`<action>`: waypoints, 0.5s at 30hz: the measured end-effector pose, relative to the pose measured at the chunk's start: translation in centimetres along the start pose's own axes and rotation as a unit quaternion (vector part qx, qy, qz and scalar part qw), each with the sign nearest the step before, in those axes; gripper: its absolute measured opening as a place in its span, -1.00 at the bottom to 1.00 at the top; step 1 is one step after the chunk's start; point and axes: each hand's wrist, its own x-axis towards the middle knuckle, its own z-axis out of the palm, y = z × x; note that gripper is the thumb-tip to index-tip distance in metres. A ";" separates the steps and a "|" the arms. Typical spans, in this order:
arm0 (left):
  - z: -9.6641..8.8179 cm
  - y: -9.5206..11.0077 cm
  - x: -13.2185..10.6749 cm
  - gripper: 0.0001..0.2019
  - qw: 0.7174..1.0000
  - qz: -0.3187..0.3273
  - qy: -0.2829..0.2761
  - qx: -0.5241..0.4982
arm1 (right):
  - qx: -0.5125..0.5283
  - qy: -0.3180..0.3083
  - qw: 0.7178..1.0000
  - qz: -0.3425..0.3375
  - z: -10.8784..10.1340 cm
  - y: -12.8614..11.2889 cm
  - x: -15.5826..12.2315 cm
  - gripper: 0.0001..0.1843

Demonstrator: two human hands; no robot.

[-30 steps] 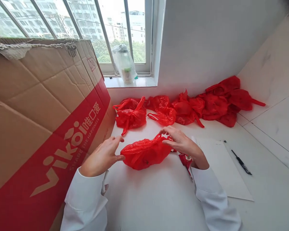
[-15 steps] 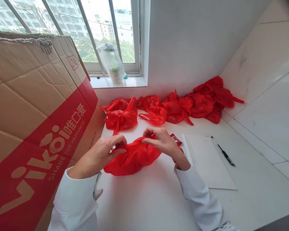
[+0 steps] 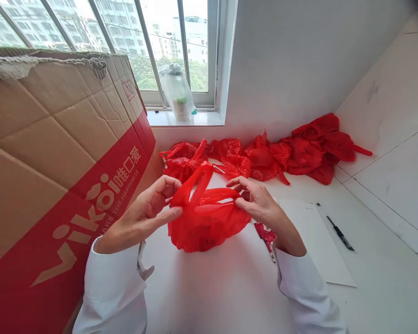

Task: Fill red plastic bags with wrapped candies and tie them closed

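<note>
A red plastic bag point(image 3: 209, 227) stands on the white tabletop between my hands, its top gaping and one handle loop sticking up. My left hand point(image 3: 146, 208) is at its left side, thumb and fingers apart, the thumb tip against the bag and the fingertips by the raised loop. On the right, my right hand point(image 3: 257, 199) pinches the other handle between thumb and fingers and draws it outward. Dark shapes show faintly through the film; what they are is hidden.
A large cardboard box point(image 3: 66, 125) fills the left. Several red bags point(image 3: 264, 157) line the wall. A bagged jar point(image 3: 179, 95) stands on the windowsill. Right of my hands lie red packets point(image 3: 264, 234), a white pad point(image 3: 310, 232) and a black pen point(image 3: 339, 232).
The bag's gathered top has been spread apart, and a handle loop now rises from it. My hands have moved farther apart, and the left fingers have opened. The view has shifted slightly left.
</note>
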 end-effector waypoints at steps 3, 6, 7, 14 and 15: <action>1.0 0.9 -0.4 -0.49 0.987 0.013 -0.032 0.155 | 0.039 -0.025 0.999 -0.021 0.1 -0.6 -0.3 -0.94; 2.3 1.7 -0.6 -0.75 0.950 0.035 0.039 0.308 | 0.089 -0.052 0.993 -0.053 -0.1 -1.2 -0.9 -0.86; 2.6 1.9 -0.8 -0.84 0.938 0.041 0.072 0.336 | 0.116 -0.057 0.990 -0.059 -0.3 -1.3 -1.1 -0.86; 1.2 2.7 -4.0 -0.66 0.838 -0.074 0.249 0.480 | 0.119 -0.098 0.983 -0.103 -2.6 -1.5 -2.6 -0.90; 1.2 2.8 -4.3 -0.65 0.832 -0.089 0.250 0.487 | 0.086 -0.134 0.980 -0.116 -2.6 -1.6 -2.7 -0.90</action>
